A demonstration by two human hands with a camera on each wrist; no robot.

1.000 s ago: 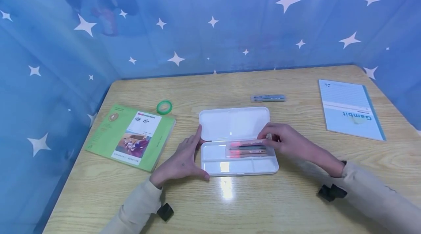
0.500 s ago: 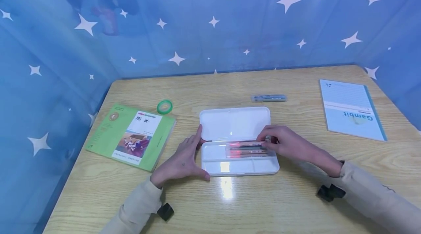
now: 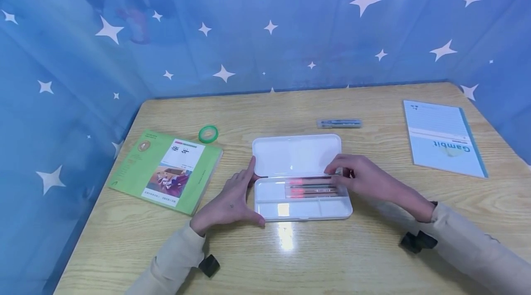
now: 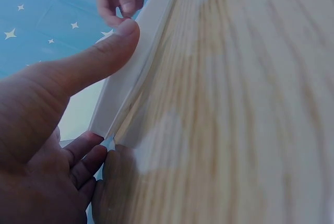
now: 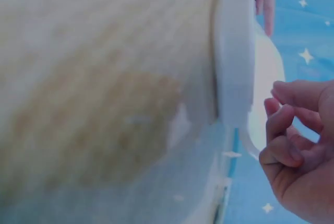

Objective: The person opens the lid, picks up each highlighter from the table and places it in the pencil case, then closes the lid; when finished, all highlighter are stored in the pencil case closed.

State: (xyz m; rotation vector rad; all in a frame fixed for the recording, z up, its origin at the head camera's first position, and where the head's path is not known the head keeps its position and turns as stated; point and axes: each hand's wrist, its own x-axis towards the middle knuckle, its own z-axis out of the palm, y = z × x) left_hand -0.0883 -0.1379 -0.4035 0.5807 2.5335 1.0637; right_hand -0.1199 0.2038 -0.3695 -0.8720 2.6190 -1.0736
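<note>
A white pencil case [image 3: 296, 156] lies with its lid back on the table, its compartments facing up. In its rear compartment lies a clear pack of pens [image 3: 311, 189] with pinkish and dark barrels. My right hand [image 3: 356, 174] pinches the pack's right end, fingers curled; the fingertips hide that end. In the right wrist view, my right hand [image 5: 305, 140] has thumb and fingertips close together beside the white case [image 5: 235, 51]. My left hand [image 3: 230, 198] rests against the case's left end, thumb and fingers spread. The left wrist view shows its fingertips [image 4: 88, 143] touching the case [image 4: 130, 72].
A green book [image 3: 166, 173] lies at the left, with a green tape roll [image 3: 208, 134] near its top corner. Behind the case is another clear pack of pens [image 3: 339, 123]. A light blue notebook [image 3: 445, 138] lies at the far right. A starry blue cloth [image 3: 249, 23] hangs behind the table.
Both hands stay almost in place. The pack of pens shifts very slightly under the right fingers, and the glints and print on it look different.
</note>
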